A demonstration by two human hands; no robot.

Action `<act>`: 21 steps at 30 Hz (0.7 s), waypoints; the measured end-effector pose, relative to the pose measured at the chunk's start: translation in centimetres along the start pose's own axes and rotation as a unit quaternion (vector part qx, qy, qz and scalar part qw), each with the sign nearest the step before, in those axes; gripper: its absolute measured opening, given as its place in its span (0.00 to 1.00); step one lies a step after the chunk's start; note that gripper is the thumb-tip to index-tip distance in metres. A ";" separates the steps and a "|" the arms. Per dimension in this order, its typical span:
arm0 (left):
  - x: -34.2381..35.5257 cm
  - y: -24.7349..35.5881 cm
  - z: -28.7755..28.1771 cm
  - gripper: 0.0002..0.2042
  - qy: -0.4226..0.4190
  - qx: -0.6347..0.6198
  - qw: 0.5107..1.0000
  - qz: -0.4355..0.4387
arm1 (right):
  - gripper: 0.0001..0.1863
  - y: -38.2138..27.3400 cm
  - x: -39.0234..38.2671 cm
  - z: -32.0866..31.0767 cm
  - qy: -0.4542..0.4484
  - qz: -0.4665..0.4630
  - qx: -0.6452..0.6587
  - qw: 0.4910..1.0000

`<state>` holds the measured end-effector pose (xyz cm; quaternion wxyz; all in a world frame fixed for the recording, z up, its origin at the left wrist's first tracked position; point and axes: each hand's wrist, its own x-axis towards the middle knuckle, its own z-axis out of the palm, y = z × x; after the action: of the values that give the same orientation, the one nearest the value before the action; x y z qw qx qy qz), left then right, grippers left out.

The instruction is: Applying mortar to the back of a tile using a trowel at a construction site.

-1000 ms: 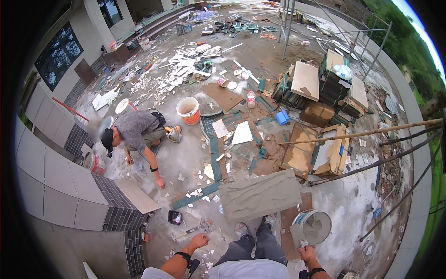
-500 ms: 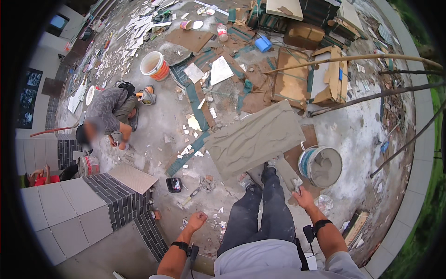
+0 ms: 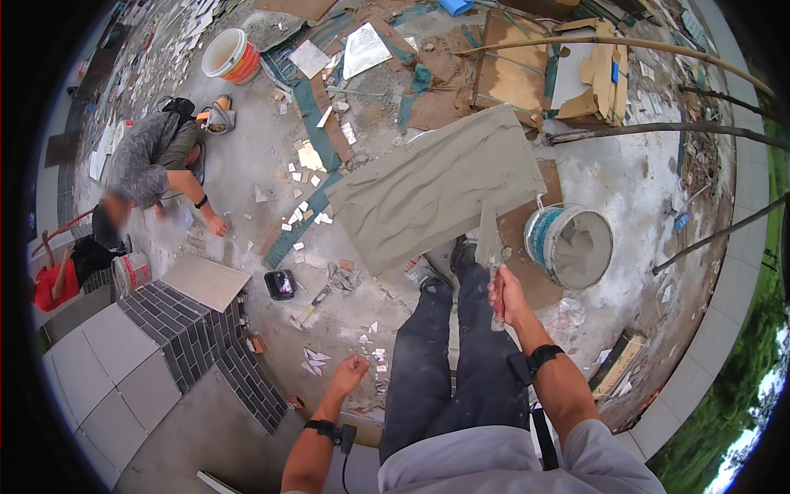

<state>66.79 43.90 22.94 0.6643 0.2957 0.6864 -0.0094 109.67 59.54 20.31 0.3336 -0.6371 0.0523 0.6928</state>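
My right hand point(image 3: 512, 295) is closed round the reddish handle of a trowel point(image 3: 489, 235). The trowel's long, grey-smeared blade points away from me, its tip overlapping the near edge of a large rectangular slab point(image 3: 436, 185) in this view. Wet grey mortar covers the slab in wavy ridges. My left hand point(image 3: 351, 375) hangs low on the left, fingers curled in and nothing showing in them. To the right of the trowel stands a bucket point(image 3: 568, 247) of grey mortar, with a swirled hollow in its surface.
At left a co-worker point(image 3: 152, 169) crouches, with another person in red point(image 3: 56, 280) beyond. A brick-patterned tiled corner point(image 3: 177, 329) juts in at lower left. A hammer point(image 3: 310, 308) and a black box point(image 3: 281, 285) lie before it. Long poles point(image 3: 658, 132) reach in from the right.
My right hand has lifted inward with the trowel, which now points up toward the slab rather than lying low by the bucket. The co-worker's arm has reached out. My whole view has shifted.
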 end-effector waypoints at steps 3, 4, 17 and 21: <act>-0.5 -0.4 0.7 0.08 -0.007 -0.028 1.000 -0.011 | 0.20 2.8 -0.1 3.0 -0.070 0.079 -0.036 0.994; -0.7 -0.8 0.9 0.08 -0.009 -0.050 0.999 -0.011 | 0.20 3.7 -0.1 3.9 -0.111 0.104 -0.063 0.986; -0.6 -5.2 1.1 0.06 0.015 -0.130 0.991 -0.009 | 0.18 -4.3 2.9 4.2 0.049 -0.286 -0.782 0.551; 0.0 -5.7 1.5 0.07 0.006 -0.129 0.991 -0.024 | 0.24 -5.4 1.7 -1.3 0.102 -0.201 -0.659 0.717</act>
<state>65.81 38.62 20.56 0.6923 0.1914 0.6927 0.0650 113.69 63.69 20.38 -0.0468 -0.7585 -0.5131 0.3991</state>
